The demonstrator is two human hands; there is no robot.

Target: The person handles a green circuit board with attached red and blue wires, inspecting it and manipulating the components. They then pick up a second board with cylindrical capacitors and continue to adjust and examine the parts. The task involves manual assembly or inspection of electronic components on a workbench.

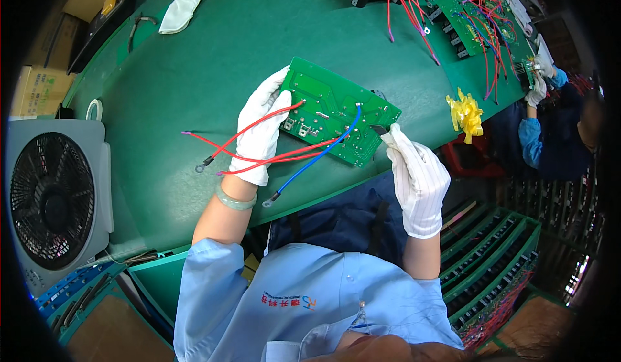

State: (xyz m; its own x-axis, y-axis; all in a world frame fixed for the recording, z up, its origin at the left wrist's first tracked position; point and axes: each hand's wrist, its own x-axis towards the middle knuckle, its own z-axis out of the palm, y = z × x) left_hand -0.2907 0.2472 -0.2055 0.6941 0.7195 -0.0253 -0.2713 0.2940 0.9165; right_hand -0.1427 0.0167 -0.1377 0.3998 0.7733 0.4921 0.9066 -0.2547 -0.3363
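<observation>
A green circuit board is tilted above the green table, its soldered side facing up. My left hand, in a white glove, grips its left edge, with the thumb on top. Several red wires and one blue wire trail from the board toward the lower left, some ending in ring terminals. My right hand, also gloved, is closed in a pinch on a small dark flat-tipped tool at the board's right edge. Its exact kind is unclear, since the fingers hide most of it.
More wired boards lie at the far right, near a yellow ribbon bundle and a co-worker's gloved hands. Pliers and a white cloth item lie far left. A box fan stands left; slotted racks stand lower right.
</observation>
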